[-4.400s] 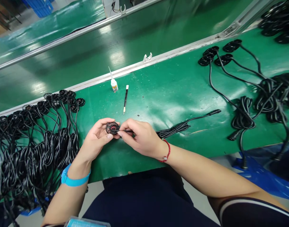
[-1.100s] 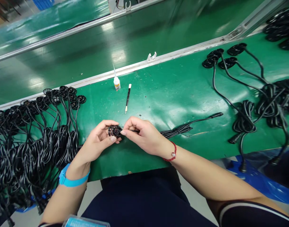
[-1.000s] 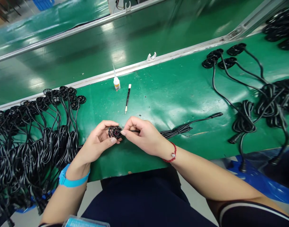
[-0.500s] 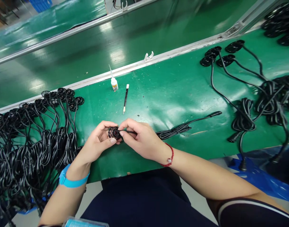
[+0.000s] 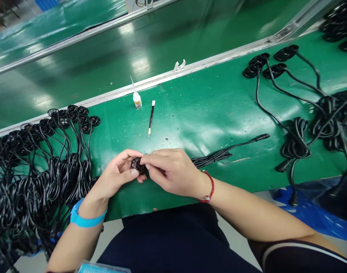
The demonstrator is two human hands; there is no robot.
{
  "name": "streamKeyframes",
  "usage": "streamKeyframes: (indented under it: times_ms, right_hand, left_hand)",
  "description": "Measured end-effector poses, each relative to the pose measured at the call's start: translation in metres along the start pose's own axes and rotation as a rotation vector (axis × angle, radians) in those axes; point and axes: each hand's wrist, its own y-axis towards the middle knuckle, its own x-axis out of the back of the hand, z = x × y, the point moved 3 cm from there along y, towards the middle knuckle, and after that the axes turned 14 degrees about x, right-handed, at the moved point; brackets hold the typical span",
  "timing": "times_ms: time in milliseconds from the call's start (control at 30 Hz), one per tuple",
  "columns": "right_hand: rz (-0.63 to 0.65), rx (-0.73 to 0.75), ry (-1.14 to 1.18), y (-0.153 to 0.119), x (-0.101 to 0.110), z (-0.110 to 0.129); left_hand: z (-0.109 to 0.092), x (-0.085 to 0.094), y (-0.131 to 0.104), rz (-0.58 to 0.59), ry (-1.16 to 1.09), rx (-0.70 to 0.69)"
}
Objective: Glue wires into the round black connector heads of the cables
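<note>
Black disc (image 5: 136, 165) held above the near part of the green bench (image 5: 207, 110), in front of the person's body. It is gripped in the left hand (image 5: 113, 174): thumb laid over the near rim, fingers curled round behind. Blue band (image 5: 89, 218) worn on the left wrist. Right hand (image 5: 176, 170) brought against the disc's right side, index fingertip set on it, thumb tucked below; whether anything is pinched there cannot be told, the view being blocked by the fingers. Red bracelet (image 5: 210, 186) worn on that wrist. Bundled cable (image 5: 213, 157) laid just beside the right hand, one end hidden by it, the other tipped with a plug (image 5: 262, 137). Beyond the hands, a white bottle (image 5: 137, 101) is stood upright near the rail (image 5: 113, 94); a slim tool (image 5: 151, 119) is laid near it. Corded discs are heaped at left (image 5: 57, 170); others are spread at right (image 5: 284, 71).
</note>
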Motion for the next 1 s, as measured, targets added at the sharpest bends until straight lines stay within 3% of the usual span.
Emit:
streamKeyframes:
  times_ms: [167,367,600,867,1000]
  right_hand:
    - [-0.030,0.013,-0.006,-0.001,-0.003,0.000]
    - [-0.052,-0.134,0.054,-0.003,-0.001,-0.006]
    - [-0.038,-0.040,-0.114,0.000,-0.001,-0.005]
    - [0.020,-0.053,-0.167,-0.004,-0.011,-0.011]
    - [0.018,-0.157,-0.025,-0.004,-0.010,-0.015]
  left_hand:
    - [-0.002,0.003,0.000,-0.070,0.018,-0.069]
    - [-0.004,0.005,0.000,-0.127,0.029,-0.111]
    - [-0.004,0.003,-0.001,-0.204,0.071,-0.130]
    - [0.002,0.006,-0.001,-0.348,0.251,-0.092]
    - [0.000,0.005,0.000,-0.295,0.218,-0.075]
